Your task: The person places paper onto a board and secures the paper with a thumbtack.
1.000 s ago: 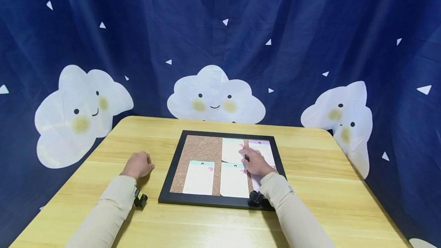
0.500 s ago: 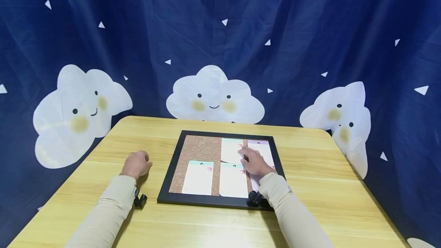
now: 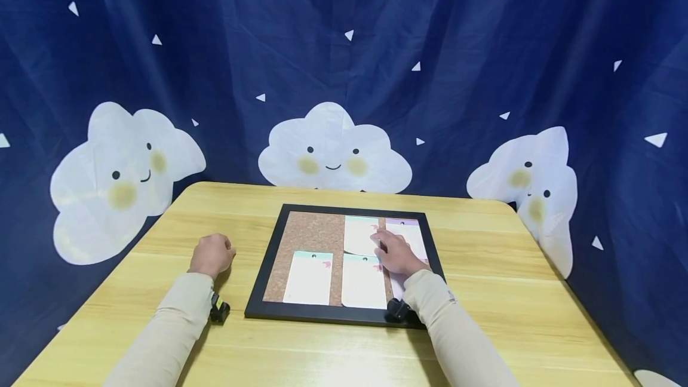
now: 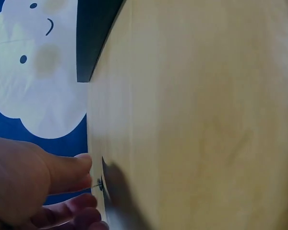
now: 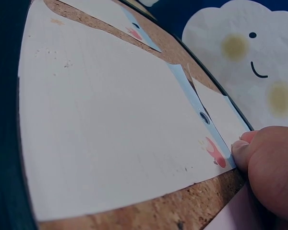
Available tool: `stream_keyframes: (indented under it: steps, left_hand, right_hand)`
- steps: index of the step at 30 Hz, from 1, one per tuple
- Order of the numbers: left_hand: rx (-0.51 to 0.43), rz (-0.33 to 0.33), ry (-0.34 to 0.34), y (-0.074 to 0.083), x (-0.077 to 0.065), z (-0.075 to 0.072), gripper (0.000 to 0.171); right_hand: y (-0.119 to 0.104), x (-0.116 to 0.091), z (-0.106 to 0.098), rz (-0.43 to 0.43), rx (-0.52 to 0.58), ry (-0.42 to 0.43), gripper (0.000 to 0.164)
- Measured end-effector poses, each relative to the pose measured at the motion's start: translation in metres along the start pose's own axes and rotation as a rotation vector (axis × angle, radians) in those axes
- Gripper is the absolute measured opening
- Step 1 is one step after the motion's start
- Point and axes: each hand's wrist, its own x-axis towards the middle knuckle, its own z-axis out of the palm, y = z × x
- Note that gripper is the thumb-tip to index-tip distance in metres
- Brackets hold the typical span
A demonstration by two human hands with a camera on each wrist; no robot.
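Note:
My left hand (image 3: 211,255) rests low on the table left of the framed corkboard (image 3: 273,261), fingers curled. In the left wrist view, a small thumbtack (image 4: 100,184) shows between its fingertips, its thin pin running in among them and its dark head at the tabletop. My right hand (image 3: 398,253) lies over the board's right part, its index finger and thumb (image 5: 241,152) at the right edge of the upper middle note (image 3: 361,235), whose lower edge lifts slightly. Just below is the lower middle note (image 3: 364,284), with a thumbtack (image 5: 204,118) in its mint top strip.
A tacked note (image 3: 309,278) occupies the board's lower left; cork (image 3: 314,229) shows above it. The purple-topped upper right note (image 3: 409,237) sits beyond my right hand, another beneath my wrist. Wooden table (image 3: 510,291) surrounds the frame; a dark blue cloud-print curtain (image 3: 301,28) hangs behind.
My left hand has shifted slightly left and away from me, staying low on the table. The right hand keeps its place on the upper middle note, and the notes stay where they were.

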Motion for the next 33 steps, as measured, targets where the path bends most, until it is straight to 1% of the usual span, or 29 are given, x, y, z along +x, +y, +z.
stream_keyframes:
  steps: [3, 5, 8, 12, 16, 19, 26, 33]
  left_hand:
    - [-0.009, -0.009, -0.038, -0.0006, 0.0003, -0.0006, 0.014]
    - [-0.019, -0.013, -0.048, -0.0010, 0.0003, -0.0009, 0.014]
    - [-0.032, -0.017, -0.040, -0.0015, 0.0009, -0.0006, 0.014]
    - [-0.017, -0.015, -0.017, -0.0019, 0.0025, -0.0011, 0.024]
    - [0.013, -0.013, -0.040, -0.0025, 0.0053, -0.0039, 0.017]
    - [0.025, -0.015, -0.065, -0.0030, 0.0066, -0.0054, 0.019]
    - [0.018, -0.014, -0.081, -0.0024, 0.0059, -0.0067, 0.014]
    - [-0.012, -0.019, -0.088, -0.0044, 0.0046, -0.0066, 0.010]
  right_hand:
    - [-0.0007, -0.0004, -0.0008, -0.007, -0.002, 0.001, 0.036]
    - [-0.0011, -0.0005, -0.0009, -0.006, -0.004, -0.001, 0.036]
    - [-0.0012, -0.0005, -0.0006, -0.002, -0.007, 0.003, 0.036]
    - [-0.0005, -0.0005, 0.0004, -0.009, -0.010, 0.010, 0.036]
    - [-0.0015, -0.0015, 0.0008, -0.017, -0.006, 0.015, 0.036]
    - [-0.0025, -0.0020, 0.0008, -0.008, -0.002, 0.015, 0.036]
    - [-0.0022, -0.0012, 0.0005, 0.024, -0.002, 0.009, 0.036]
    - [-0.0008, -0.0006, 0.0013, 0.026, -0.001, 0.003, 0.036]
